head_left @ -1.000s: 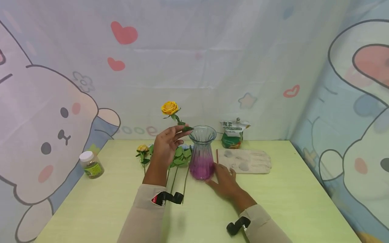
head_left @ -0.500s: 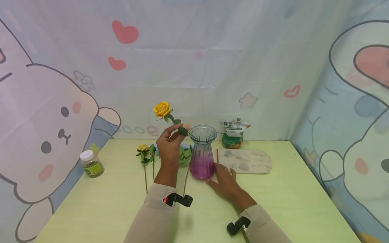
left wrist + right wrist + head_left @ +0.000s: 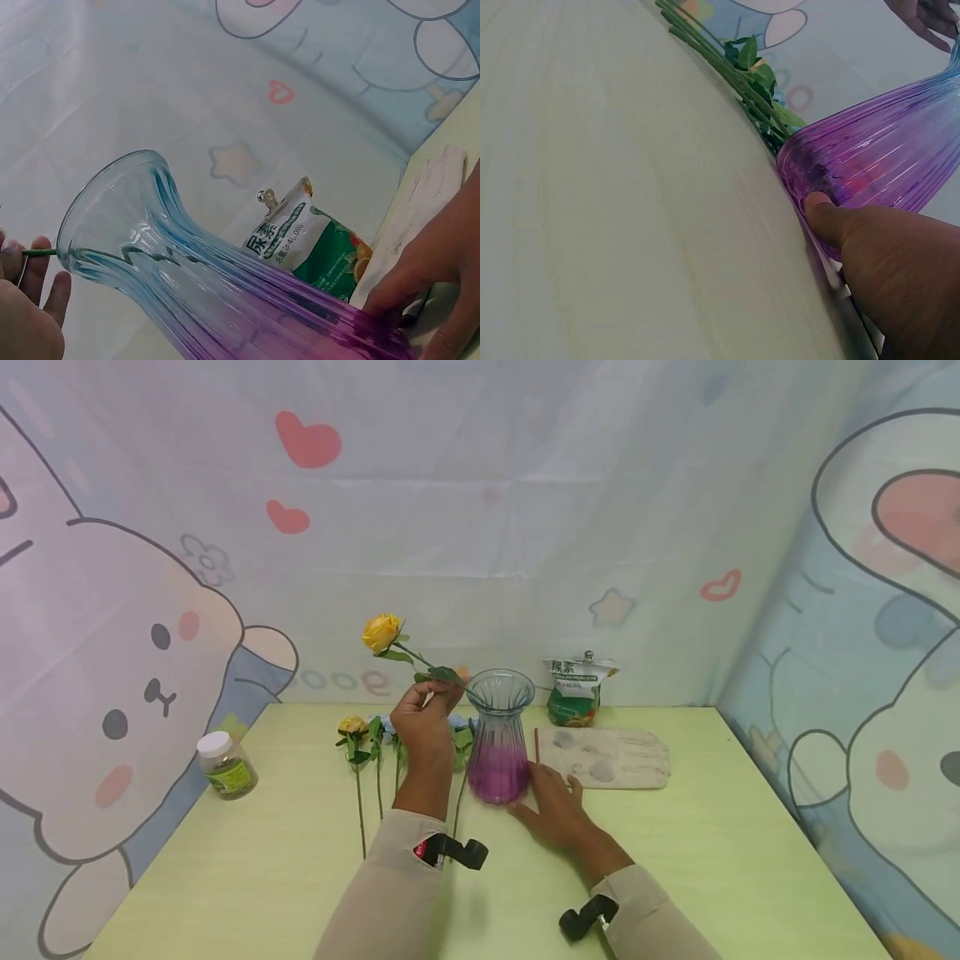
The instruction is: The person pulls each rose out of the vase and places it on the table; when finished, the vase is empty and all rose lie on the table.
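Observation:
My left hand (image 3: 423,727) pinches the stem of a yellow rose (image 3: 382,633) just left of the vase's mouth. The bloom leans up and to the left. In the left wrist view the green stem (image 3: 37,252) runs from the fingers into the mouth of the ribbed glass vase (image 3: 165,247), blue above and purple below. That vase stands upright on the table. My right hand (image 3: 558,810) holds its base from the right, and the right wrist view shows the thumb (image 3: 826,214) against the purple glass. Its other fingers are partly hidden there.
Several flowers lie left of the vase, among them a yellow rose (image 3: 352,725), partly behind my left arm. Pale work gloves (image 3: 622,758) lie to the right, before a clipped green-and-white bag (image 3: 576,693). A white-capped jar (image 3: 227,767) stands at the table's left.
The rose's bloom has swung left and tilted over, while my left hand has shifted slightly right, bringing the stem's lower end into the vase's mouth. My right hand and the vase have stayed put.

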### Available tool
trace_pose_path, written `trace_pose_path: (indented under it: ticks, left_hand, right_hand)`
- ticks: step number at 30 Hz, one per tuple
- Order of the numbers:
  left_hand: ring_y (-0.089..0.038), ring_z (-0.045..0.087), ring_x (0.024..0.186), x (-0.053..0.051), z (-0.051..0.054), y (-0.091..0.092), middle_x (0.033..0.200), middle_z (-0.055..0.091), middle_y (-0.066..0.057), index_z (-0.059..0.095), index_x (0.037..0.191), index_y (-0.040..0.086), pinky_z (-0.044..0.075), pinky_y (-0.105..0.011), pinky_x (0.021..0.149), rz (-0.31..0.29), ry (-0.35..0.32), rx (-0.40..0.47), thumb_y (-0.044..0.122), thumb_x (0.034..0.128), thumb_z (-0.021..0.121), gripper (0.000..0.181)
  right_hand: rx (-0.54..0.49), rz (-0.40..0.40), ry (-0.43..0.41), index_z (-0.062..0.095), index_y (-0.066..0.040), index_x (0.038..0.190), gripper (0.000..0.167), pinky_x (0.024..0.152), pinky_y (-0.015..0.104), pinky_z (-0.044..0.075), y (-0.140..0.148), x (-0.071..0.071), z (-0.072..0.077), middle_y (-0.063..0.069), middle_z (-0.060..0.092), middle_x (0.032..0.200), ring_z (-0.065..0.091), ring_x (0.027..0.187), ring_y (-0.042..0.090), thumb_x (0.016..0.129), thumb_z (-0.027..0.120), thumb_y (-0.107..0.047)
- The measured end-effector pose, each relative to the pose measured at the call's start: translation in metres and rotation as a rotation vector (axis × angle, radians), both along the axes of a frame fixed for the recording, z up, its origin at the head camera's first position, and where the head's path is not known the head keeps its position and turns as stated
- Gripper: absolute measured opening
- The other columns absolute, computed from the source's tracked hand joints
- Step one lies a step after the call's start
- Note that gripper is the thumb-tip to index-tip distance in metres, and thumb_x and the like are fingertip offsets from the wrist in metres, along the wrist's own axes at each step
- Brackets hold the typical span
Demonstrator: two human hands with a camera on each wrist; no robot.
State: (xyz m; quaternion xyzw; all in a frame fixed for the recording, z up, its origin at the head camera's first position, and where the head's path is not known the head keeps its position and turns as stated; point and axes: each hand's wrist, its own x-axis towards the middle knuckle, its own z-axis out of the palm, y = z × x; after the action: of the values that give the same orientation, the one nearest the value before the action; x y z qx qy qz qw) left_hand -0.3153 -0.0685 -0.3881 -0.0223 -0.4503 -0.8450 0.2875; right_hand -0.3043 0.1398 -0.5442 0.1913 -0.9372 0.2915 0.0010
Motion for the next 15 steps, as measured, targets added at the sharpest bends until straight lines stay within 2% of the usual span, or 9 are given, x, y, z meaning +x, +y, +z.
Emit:
trace_pose_path:
  ticks: [3,7,13,15]
  left_hand:
    - [-0.016,0.082,0.098,0.0003,-0.0011,0.0002,0.093,0.081,-0.003,0.08,0.099,-0.004,0.064,-0.038,0.105,-0.016,0.021,-0.073,-0.008,0.1043,0.067,0.015]
    - [-0.013,0.079,0.102,0.0005,-0.0017,-0.0003,0.094,0.083,0.002,0.078,0.117,-0.011,0.061,-0.034,0.109,-0.028,0.033,-0.145,-0.004,0.1047,0.069,0.017]
    - [-0.024,0.083,0.103,-0.0014,-0.0035,-0.0006,0.094,0.083,0.0,0.078,0.116,-0.011,0.061,-0.037,0.11,-0.046,0.016,-0.131,-0.003,0.1054,0.068,0.017]
    - [-0.023,0.084,0.101,-0.0021,-0.0045,-0.0004,0.096,0.084,-0.002,0.08,0.115,-0.008,0.062,-0.037,0.109,-0.038,-0.005,-0.119,-0.002,0.1052,0.069,0.016]
  right_hand:
    - [-0.002,0.001,0.005,0.03,-0.008,0.173,0.086,0.13,0.076,0.01,0.0002,0.0001,-0.0005,0.011,0.043,0.175,0.031,0.167,0.036,0.108,0.065,-0.053]
    - [0.003,-0.003,0.015,0.03,-0.009,0.173,0.086,0.13,0.077,0.011,0.0002,-0.0008,-0.0012,0.01,0.043,0.175,0.031,0.167,0.036,0.108,0.066,-0.053]
    - [-0.009,-0.007,0.015,0.032,-0.009,0.172,0.085,0.13,0.076,0.011,0.0,0.0001,-0.0007,0.01,0.044,0.174,0.032,0.167,0.035,0.107,0.066,-0.052]
    - [-0.012,-0.007,0.015,0.032,-0.009,0.172,0.085,0.13,0.077,0.012,-0.0003,0.0004,-0.0012,0.01,0.045,0.174,0.032,0.166,0.035,0.107,0.067,-0.052]
